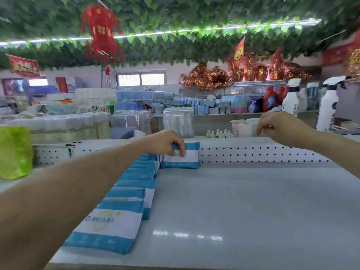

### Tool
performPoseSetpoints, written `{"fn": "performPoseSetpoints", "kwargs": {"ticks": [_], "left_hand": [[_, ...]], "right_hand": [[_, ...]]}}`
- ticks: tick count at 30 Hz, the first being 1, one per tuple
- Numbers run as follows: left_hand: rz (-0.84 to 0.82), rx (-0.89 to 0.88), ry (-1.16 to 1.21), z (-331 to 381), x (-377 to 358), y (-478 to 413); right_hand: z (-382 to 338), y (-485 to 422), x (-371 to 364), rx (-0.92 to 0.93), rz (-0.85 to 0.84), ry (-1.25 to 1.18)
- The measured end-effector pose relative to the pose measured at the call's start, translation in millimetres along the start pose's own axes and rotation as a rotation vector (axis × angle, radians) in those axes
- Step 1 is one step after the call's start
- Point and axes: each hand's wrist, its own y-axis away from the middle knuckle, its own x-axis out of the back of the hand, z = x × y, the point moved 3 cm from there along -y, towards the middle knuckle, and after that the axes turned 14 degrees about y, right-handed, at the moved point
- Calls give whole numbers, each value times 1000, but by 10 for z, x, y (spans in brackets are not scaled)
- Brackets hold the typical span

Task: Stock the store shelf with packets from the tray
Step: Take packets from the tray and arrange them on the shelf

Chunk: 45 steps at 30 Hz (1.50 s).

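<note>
A row of several blue-and-white packets point(134, 184) runs from the front of the grey shelf point(243, 201) back toward its perforated rear wall. One more blue-and-white packet point(189, 156) stands upright against that wall, right of the row. My left hand point(165, 143) grips this packet from above, fingers curled over its top left corner. My right hand point(276, 125) hovers above the rear wall further right, fingers loosely curled, holding nothing. No tray is in view.
A green bag point(14, 151) sits at the left end of the shelf. Behind the rear wall point(263, 152) stand clear plastic packs point(178, 121), small bottles point(219, 133) and white bottles point(329, 106). Other aisles with stacked goods fill the background.
</note>
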Motion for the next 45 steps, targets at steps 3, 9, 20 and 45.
{"fn": "performPoseSetpoints", "kwargs": {"ticks": [3,9,20,45], "left_hand": [[-9,-6,-18,4,-11,14],[-7,-7,-86,41,-108,69],[207,82,-12,167,536,1146],[734,1147,258,725,-504,7897]], "right_hand": [[10,14,4,-1,-5,18],[-141,3,27,31,-48,14],[-1295,-387,89,287,-211,-54],[-7984,891,685,1533,-168,-337]]}}
